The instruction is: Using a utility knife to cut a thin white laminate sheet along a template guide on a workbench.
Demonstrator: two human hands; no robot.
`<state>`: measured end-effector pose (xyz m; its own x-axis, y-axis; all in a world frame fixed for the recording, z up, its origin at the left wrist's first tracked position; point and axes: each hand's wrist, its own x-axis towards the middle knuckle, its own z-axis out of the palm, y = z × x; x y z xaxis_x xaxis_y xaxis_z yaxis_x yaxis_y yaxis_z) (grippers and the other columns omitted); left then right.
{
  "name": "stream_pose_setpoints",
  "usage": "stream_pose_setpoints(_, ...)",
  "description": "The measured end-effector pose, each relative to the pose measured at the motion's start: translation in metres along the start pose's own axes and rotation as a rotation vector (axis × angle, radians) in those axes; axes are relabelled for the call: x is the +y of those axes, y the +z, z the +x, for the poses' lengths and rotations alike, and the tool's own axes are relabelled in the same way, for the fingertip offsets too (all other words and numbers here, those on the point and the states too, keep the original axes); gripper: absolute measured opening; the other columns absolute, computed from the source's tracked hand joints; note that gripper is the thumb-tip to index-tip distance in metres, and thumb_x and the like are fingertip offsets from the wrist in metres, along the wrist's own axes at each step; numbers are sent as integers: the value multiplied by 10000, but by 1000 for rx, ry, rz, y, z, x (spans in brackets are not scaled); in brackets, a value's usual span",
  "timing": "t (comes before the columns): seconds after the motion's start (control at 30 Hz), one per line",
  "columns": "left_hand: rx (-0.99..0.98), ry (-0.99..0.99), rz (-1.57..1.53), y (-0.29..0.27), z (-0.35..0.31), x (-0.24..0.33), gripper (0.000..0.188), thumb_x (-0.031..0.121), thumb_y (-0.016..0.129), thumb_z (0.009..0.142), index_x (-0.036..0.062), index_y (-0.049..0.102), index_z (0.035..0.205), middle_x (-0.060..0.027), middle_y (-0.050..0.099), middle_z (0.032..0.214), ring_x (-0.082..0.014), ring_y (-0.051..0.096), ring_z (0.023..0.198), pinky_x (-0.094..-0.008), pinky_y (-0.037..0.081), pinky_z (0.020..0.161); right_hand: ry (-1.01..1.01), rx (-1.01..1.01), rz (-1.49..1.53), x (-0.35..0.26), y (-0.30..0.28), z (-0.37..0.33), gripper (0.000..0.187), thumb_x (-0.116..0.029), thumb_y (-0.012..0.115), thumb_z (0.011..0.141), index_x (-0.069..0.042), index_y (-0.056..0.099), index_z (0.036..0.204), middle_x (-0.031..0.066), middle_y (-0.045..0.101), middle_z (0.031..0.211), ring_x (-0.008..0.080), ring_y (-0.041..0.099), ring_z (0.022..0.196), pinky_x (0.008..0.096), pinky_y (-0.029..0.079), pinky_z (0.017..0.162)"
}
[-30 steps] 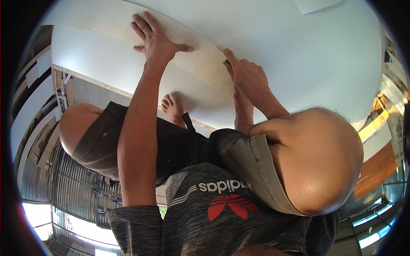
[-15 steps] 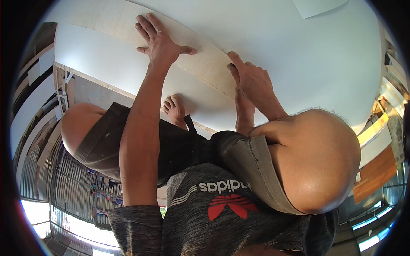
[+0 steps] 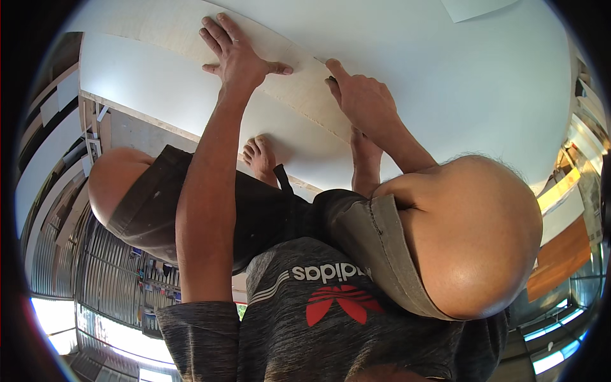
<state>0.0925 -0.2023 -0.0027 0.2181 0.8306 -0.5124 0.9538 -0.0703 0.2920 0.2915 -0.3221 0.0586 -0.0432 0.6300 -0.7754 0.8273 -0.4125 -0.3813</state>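
Observation:
A long pale plywood strip (image 3: 289, 93) lies across a broad white sheet (image 3: 458, 102). My left hand (image 3: 237, 60) presses flat on the strip, fingers and thumb spread wide. To its right, my right hand (image 3: 368, 99) is closed around a slim knife (image 3: 331, 78), the index finger stretched along it. Only a dark bit of the handle and a thin tip at the strip's far edge show; the fingers cover the rest.
My bare feet (image 3: 261, 156) rest at the white sheet's near side, between my bent knees. Another white piece (image 3: 477, 7) lies on the sheet at the far right. Boards and panels (image 3: 54, 105) are stacked at the left, and a brown panel (image 3: 560, 261) stands at the right.
My right hand has slid away from me and to the left along the strip's far edge, with the knife in it. My left hand keeps nearly the same place on the strip.

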Motion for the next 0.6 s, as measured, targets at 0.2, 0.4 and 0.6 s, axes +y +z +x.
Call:
stream_pose_setpoints(0.2, 1, 7, 6, 0, -2, -1, 1797, 589, 1012, 333, -32, -90, 1610, -348, -153, 1660, -494, -150, 1554, -892, 198, 1006, 24, 1, -12, 10, 10, -13, 335, -325, 467, 1085, -163, 435, 1376, 142, 691, 769, 379, 697, 742, 523, 537, 656)
stream_pose_setpoints(0.4, 7, 17, 16, 1, -2, -2, 1799, 604, 1005, 331, -37, -87, 1609, -358, -148, 1655, -504, -148, 1550, -900, 195, 994, 18, -10, -14, 19, 12, -19, 331, -322, 459, 1089, -163, 419, 1377, 130, 675, 744, 376, 688, 724, 524, 532, 647)
stream_pose_setpoints(0.6, 14, 30, 3, 1, 2, -1, 1796, 607, 1003, 335, -44, -88, 1606, -369, -147, 1650, -515, -137, 1548, -902, 194, 991, 52, -2, 19, 38, 23, -31, 350, -313, 492, 1083, -180, 420, 1398, 158, 655, 721, 386, 663, 692, 529, 499, 627)
